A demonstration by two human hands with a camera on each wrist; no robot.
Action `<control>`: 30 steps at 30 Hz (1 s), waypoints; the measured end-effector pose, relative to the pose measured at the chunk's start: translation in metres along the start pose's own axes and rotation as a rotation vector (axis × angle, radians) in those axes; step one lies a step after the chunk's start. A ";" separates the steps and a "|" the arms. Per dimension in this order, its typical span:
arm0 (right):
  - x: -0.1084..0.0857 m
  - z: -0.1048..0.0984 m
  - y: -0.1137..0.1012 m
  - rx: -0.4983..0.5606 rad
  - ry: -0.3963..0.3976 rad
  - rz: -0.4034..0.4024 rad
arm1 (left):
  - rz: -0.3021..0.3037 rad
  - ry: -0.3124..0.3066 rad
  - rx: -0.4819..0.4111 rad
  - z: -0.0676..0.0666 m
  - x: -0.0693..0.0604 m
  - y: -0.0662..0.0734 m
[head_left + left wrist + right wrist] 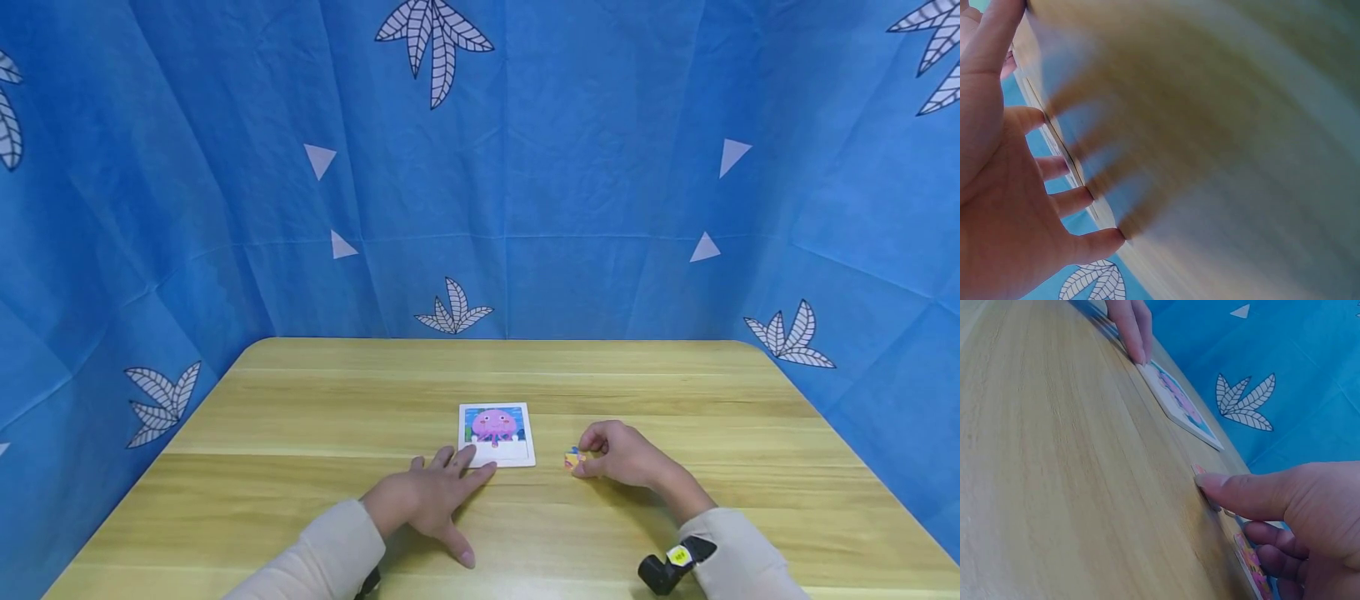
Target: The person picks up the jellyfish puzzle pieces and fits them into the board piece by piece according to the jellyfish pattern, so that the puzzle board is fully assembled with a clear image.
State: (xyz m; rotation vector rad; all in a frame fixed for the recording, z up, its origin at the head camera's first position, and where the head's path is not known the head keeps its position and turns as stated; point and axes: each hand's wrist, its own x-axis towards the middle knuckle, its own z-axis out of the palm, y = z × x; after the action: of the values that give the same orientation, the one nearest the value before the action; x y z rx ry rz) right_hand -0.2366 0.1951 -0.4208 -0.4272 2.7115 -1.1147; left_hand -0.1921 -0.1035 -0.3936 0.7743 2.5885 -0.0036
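A square white-framed puzzle board (pixel 530 457) lies flat, with a pink sea creature on blue across its upper part and a bare white lower part. My left hand (pixel 435 497) has its fingers spread, fingertips resting at the board's lower left corner; the left wrist view (pixel 1016 187) shows these fingers straight. To the right of the board, my right hand (pixel 630 458) pinches a small colourful puzzle piece (pixel 572 459) between thumb and fingers, low over the table. In the right wrist view, the thumb covers most of that piece (pixel 1198 469).
Another colourful piece (pixel 1252 565) lies under the curled fingers of the right hand in the right wrist view. The wooden table (pixel 495 375) extends back to a blue curtain (pixel 570 167) with white leaf and triangle prints.
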 end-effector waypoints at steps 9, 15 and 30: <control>0.001 0.000 0.002 0.005 -0.009 -0.019 | -0.002 0.005 0.011 0.001 0.000 0.000; 0.002 0.001 0.003 -0.006 0.010 -0.016 | -0.005 0.003 0.015 0.000 0.001 -0.001; 0.003 0.003 0.002 0.001 0.006 -0.029 | 0.000 0.000 0.022 0.000 0.000 0.000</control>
State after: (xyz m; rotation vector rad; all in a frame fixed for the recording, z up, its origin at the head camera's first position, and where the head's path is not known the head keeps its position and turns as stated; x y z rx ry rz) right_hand -0.2392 0.1938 -0.4246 -0.4644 2.7184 -1.1266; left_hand -0.1926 -0.1036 -0.3940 0.7821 2.5922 -0.0316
